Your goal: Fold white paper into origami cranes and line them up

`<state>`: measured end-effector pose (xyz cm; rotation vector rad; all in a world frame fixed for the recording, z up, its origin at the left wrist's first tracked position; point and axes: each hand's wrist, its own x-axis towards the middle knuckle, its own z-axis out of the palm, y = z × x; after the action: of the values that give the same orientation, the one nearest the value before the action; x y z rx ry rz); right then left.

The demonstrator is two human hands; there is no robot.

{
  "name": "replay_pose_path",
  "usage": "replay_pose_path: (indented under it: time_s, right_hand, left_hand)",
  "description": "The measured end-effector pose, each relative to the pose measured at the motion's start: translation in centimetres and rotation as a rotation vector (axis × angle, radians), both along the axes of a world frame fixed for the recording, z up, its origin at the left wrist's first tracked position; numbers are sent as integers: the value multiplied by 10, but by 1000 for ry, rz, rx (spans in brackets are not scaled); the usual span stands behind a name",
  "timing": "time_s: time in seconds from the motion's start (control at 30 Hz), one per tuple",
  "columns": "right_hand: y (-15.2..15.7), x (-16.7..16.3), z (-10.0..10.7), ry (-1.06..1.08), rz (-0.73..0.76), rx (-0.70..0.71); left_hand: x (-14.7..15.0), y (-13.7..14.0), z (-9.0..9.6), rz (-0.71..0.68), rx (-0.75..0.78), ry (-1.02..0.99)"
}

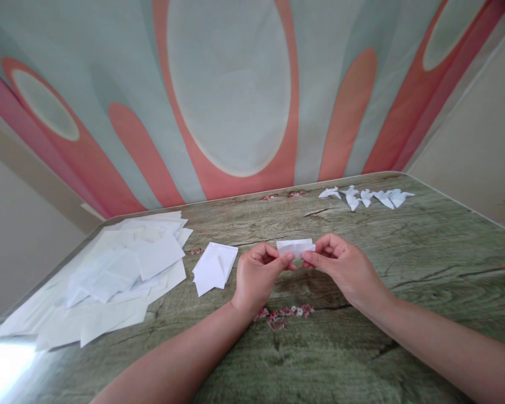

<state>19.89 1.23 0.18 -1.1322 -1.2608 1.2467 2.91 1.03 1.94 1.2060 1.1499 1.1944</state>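
A small folded piece of white paper [295, 246] is held up between my two hands, just above the table. My left hand [261, 269] pinches its left end between thumb and fingers. At the other end, the thumb and fingers of my right hand [340, 261] grip the paper's lower right corner. Creases run lengthwise along the strip. A short stack of white paper squares [214, 268] lies close to the left of my left hand. Several folded paper birds [351, 197] stand in a row farther back on the right.
A large loose heap of white paper sheets [160, 258] covers the left side of the wood-patterned table [404, 252]. Behind the table's far edge hangs a patterned red and grey cloth [231, 84]. Printed flowers [286, 314] decorate the tabletop.
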Motion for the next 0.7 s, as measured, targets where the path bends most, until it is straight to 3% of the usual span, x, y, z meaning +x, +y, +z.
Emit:
replay_pose_path:
  time_s: [0.17, 0.37, 0.5, 0.7]
  right_hand:
    - [3, -1, -2, 110, 70, -25]
    - [5, 3, -6, -75, 90, -46]
    - [7, 6, -7, -118, 62, -24]
    - [3, 7, 1, -219, 20, 34]
  left_hand:
    - [-2, 2, -2, -21, 25, -65]
    - [-8, 8, -3, -72, -10, -122]
    - [-10, 10, -6, -141, -114, -65]
    - [-8, 6, -3, -101, -68, 99]
